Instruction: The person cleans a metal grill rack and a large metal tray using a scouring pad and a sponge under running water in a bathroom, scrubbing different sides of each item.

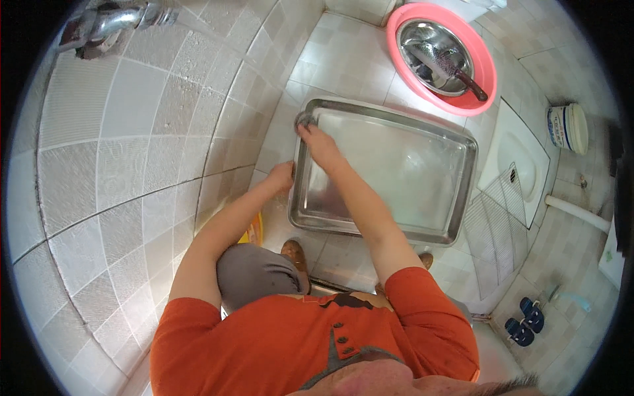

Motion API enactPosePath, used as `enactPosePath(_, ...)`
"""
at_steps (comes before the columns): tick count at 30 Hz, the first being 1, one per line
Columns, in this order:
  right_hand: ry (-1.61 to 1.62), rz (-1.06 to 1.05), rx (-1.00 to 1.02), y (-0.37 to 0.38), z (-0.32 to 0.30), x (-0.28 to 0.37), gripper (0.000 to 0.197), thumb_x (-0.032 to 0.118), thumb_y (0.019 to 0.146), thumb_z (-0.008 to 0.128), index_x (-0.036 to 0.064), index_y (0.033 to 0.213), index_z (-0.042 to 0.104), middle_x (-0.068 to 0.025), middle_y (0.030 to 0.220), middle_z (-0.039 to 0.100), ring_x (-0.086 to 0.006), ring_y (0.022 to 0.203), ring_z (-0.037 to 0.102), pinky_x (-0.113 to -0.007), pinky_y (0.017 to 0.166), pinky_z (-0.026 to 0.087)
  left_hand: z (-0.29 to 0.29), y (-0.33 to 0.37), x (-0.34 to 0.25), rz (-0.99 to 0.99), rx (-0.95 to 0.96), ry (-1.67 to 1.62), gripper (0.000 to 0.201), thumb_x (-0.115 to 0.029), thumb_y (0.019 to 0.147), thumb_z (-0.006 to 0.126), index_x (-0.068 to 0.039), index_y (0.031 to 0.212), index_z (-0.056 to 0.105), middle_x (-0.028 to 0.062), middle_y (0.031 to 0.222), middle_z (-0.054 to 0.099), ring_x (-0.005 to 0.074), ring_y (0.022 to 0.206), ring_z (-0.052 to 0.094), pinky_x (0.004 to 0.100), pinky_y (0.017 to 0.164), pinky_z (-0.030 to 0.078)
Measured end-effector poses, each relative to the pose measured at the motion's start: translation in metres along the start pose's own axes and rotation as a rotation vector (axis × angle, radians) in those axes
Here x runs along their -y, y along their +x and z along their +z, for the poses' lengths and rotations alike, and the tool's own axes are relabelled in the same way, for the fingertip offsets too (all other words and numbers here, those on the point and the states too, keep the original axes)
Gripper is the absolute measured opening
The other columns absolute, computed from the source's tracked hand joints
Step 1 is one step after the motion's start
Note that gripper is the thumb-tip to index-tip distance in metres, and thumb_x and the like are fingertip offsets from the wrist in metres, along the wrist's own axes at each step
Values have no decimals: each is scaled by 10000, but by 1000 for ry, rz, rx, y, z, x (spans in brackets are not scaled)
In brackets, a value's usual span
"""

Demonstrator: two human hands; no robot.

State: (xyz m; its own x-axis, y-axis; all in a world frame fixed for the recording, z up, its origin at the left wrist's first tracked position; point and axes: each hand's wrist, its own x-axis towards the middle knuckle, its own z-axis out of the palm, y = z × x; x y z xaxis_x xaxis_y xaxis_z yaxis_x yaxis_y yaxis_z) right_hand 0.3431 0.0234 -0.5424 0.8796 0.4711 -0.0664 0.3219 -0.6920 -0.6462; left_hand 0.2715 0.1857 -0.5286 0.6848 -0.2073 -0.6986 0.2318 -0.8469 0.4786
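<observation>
A large rectangular metal tray (396, 117) lies on the tiled floor in front of me, with a cloudy, wet-looking inside. At its far left corner, my right hand (321, 146) presses a grey metal scouring pad (305, 120) against the rim, fingers closed on the pad. My left hand (282, 177) holds the tray's left edge from outside, its fingers curled and partly hidden by the rim. My right forearm crosses over the tray.
Beyond the tray stands a pink basin (487, 105) with a steel bowl (422, 30) and a dark-handled utensil inside. At right are a white squat toilet (505, 142), a wire rack (492, 218), a white bucket (566, 129) and dark slippers (525, 321). A tiled wall (125, 152) rises at left.
</observation>
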Motion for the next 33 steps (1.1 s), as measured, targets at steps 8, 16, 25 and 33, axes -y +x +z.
enactPosePath(8, -6, -104, 227, -63, 25, 20, 428, 78, 857, 444, 68, 1285, 447, -225, 1147, 487, -380, 983, 558, -418, 821, 483, 13, -16, -10, -446, 138, -804, 471, 6, 803, 527, -69, 1259, 436, 137, 942, 599, 239, 797, 640, 389, 637, 558)
enactPosePath(16, 33, -72, 7, -56, 31, 17, 432, 84, 878, 412, 73, 1310, 415, -261, 1284, 446, -404, 1138, 486, -415, 927, 441, -20, 21, -1, -172, -30, -1285, 342, -222, 907, 476, -90, 1221, 506, 63, 975, 565, 167, 784, 572, 339, 708, 540)
enactPosePath(25, -7, 116, 299, -82, 31, -3, 397, 74, 847, 464, 37, 1242, 474, -207, 1238, 498, -361, 1094, 518, -436, 919, 435, 5, 28, 8, -149, -55, -719, 661, -110, 849, 583, -125, 1421, 253, 96, 867, 584, 199, 728, 615, 371, 635, 552)
enactPosePath(33, 24, 129, -2, 7, 20, -31, 324, 53, 829, 483, 78, 1143, 560, -158, 1127, 528, -359, 1047, 521, -438, 882, 457, 2, 24, -15, -204, 13, -574, 846, -30, 828, 578, -199, 1470, 53, 123, 846, 599, 195, 634, 610, 338, 520, 549)
